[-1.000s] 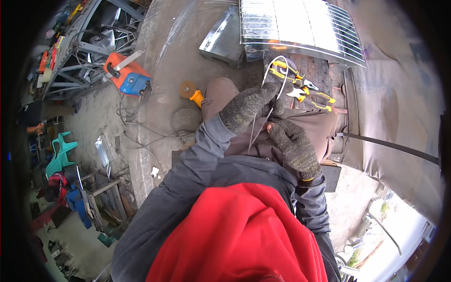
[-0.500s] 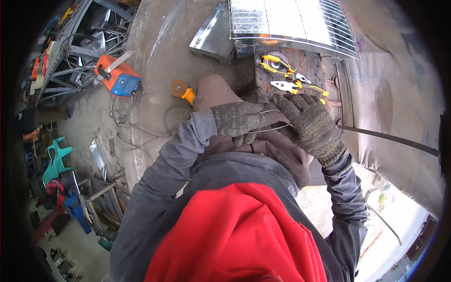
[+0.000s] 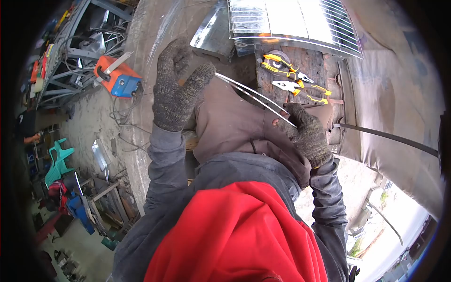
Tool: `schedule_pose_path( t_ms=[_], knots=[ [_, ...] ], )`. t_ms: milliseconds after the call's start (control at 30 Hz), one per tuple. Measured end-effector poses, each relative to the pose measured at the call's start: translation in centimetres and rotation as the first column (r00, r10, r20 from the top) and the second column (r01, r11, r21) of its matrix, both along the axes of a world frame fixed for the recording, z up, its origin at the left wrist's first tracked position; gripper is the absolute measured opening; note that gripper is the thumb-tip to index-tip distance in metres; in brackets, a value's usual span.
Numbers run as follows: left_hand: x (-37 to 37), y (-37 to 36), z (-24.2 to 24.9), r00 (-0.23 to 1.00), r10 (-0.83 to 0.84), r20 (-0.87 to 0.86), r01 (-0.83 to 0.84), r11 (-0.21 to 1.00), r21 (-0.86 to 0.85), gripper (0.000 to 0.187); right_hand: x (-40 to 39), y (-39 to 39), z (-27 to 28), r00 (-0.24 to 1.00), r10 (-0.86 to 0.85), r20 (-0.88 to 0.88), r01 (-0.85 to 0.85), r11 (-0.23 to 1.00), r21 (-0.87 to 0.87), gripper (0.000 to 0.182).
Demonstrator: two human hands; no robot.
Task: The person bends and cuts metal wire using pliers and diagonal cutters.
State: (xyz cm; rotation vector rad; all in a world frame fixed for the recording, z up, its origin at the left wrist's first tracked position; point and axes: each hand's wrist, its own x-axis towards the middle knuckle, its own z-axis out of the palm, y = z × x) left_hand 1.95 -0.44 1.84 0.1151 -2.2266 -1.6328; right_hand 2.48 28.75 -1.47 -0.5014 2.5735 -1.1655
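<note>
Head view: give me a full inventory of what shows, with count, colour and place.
Wire: two strands, silvery, centre
Pliers: two, yellow and black, upper right of centre
Block: one, dark brown, under the pliers
Grille: one, silvery, top
Box: one, silvery, left of the grille
Machine: one, orange and blue, floor at left
Frames: uncountable, grey, upper left
Stool: one, green, left
Co-worker: one, dark clothes, left edge
Clutter: uncountable, mixed colours, lower left
Strap: one, dark, right
Tarp: one, brownish, right
Cloth: one, red, bottom centre
Trousers: one pair, brown, centre
Sleeves: two, grey, either side
Left hand: one, dark glove, at the wire's left end
Right hand: one, dark glove, holding the wire
</note>
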Motion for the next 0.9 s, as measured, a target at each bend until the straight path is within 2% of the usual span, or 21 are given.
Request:
schedule_pose_path(
  t_ms=[33, 67, 100, 133, 167, 233, 267, 300, 333, 367, 400, 433, 467, 500, 567, 633, 700, 733, 800, 833, 900],
  knots=[
    [0.1, -0.2, -1.5, 0.999, 0.04, -0.028, -0.029, 0.949, 0.313, 0.051, 0.1, -0.3, -0.1, 0.994, 0.014, 0.105, -0.005, 0.997, -0.083, 0.035],
    [0.5, 0.1, -2.9, 0.999, 0.043, -0.027, -0.033, 0.95, 0.309, 0.051, 0.3, -0.7, -0.2, 0.977, 0.038, 0.208, -0.003, 0.986, -0.166, 0.034],
    [1.0, 1.0, -4.0, 0.993, -0.119, 0.011, 0.102, 0.892, 0.439, 0.046, 0.6, -1.1, -0.1, 0.977, 0.042, 0.21, -0.006, 0.985, -0.171, 0.034],
    [1.4, 2.1, -4.3, 0.959, -0.281, 0.026, 0.217, 0.796, 0.565, 0.041, 0.9, -1.6, 0.1, 0.954, 0.081, 0.287, -0.011, 0.971, -0.239, 0.036],
    [1.7, 3.1, -4.5, 0.961, -0.276, 0.029, 0.212, 0.799, 0.563, 0.041, 1.4, -2.0, 0.2, 0.925, 0.125, 0.359, -0.01, 0.952, -0.305, 0.04],
    [2.1, 4.9, -4.5, 0.882, -0.429, 0.196, 0.207, 0.725, 0.657, 0.036, 2.4, -2.8, 0.4, 0.925, 0.15, 0.349, -0.029, 0.944, -0.329, 0.04],
    [2.1, 5.2, -4.5, 0.882, -0.429, 0.197, 0.205, 0.723, 0.66, 0.036, 2.5, -2.8, 0.6, 0.786, 0.174, 0.594, 0.125, 0.895, -0.428, 0.044],
    [2.0, 5.5, -4.6, 0.878, -0.428, 0.215, 0.241, 0.784, 0.573, 0.033, 2.6, -3.0, 0.9, 0.583, 0.229, 0.78, 0.299, 0.832, -0.467, 0.047],
    [2.0, 5.8, -4.5, 0.876, -0.423, 0.233, 0.276, 0.835, 0.477, 0.031, 2.9, -3.7, 1.3, 0.583, 0.226, 0.781, 0.298, 0.834, -0.464, 0.047],
    [1.9, 6.0, -4.3, 0.877, -0.422, 0.232, 0.274, 0.834, 0.479, 0.031, 3.3, -4.6, 1.8, 0.476, 0.196, 0.857, 0.513, 0.729, -0.452, 0.053],
    [1.8, 6.2, -3.6, 0.844, -0.472, 0.254, 0.376, 0.859, 0.347, 0.03, 3.6, -5.1, 2.1, 0.355, 0.191, 0.915, 0.703, 0.59, -0.396, 0.06],
    [1.7, 6.4, -2.9, 0.808, -0.516, 0.285, 0.473, 0.856, 0.208, 0.031, 3.6, -5.0, 1.5, 0.355, 0.192, 0.915, 0.703, 0.59, -0.397, 0.06],
    [1.6, 6.5, -2.4, 0.768, -0.553, 0.325, 0.564, 0.823, 0.068, 0.031, 3.7, -4.8, 0.4, 0.335, 0.265, 0.904, 0.698, 0.575, -0.427, 0.065],
    [1.6, 6.7, -2.3, 0.764, -0.556, 0.326, 0.567, 0.82, 0.07, 0.031, 3.9, -4.8, -0.1, 0.314, 0.336, 0.888, 0.695, 0.556, -0.456, 0.07],
    [1.3, 7.0, -2.2, 0.725, -0.601, 0.336, 0.535, 0.799, 0.275, 0.03, 4.7, -5.0, -0.7, 0.334, 0.352, 0.874, 0.7, 0.528, -0.481, 0.072],
    [1.1, 7.2, -2.1, 0.702, -0.627, 0.337, 0.567, 0.779, 0.269, 0.031, 5.2, -5.4, -0.9, 0.351, 0.366, 0.862, 0.702, 0.507, -0.501, 0.074],
    [1.1, 7.4, -2.6, 0.677, -0.651, 0.342, 0.593, 0.759, 0.27, 0.031, 5.6, -5.6, -1.3, 0.333, 0.299, 0.894, 0.79, 0.429, -0.438, 0.073],
    [0.9, 7.5, -2.9, 0.661, -0.668, 0.343, 0.61, 0.744, 0.273, 0.031, 5.8, -5.3, -2.1, 0.325, 0.295, 0.899, 0.795, 0.431, -0.428, 0.073],
    [0.7, 7.7, -3.7, 0.642, -0.683, 0.347, 0.625, 0.729, 0.279, 0.031, 6.0, -4.7, -3.7, 0.423, 0.391, 0.817, 0.671, 0.471, -0.573, 0.072],
    [0.5, 7.9, -4.3, 0.649, -0.708, 0.278, 0.66, 0.706, 0.258, 0.032, 6.1, -4.8, -3.9, 0.421, 0.391, 0.819, 0.672, 0.472, -0.571, 0.072],
    [0.2, 8.3, -3.8, 0.653, -0.73, 0.203, 0.693, 0.684, 0.229, 0.033, 6.0, -5.1, -4.0, 0.534, 0.19, 0.824, 0.656, 0.523, -0.545, 0.071]
  ],
)
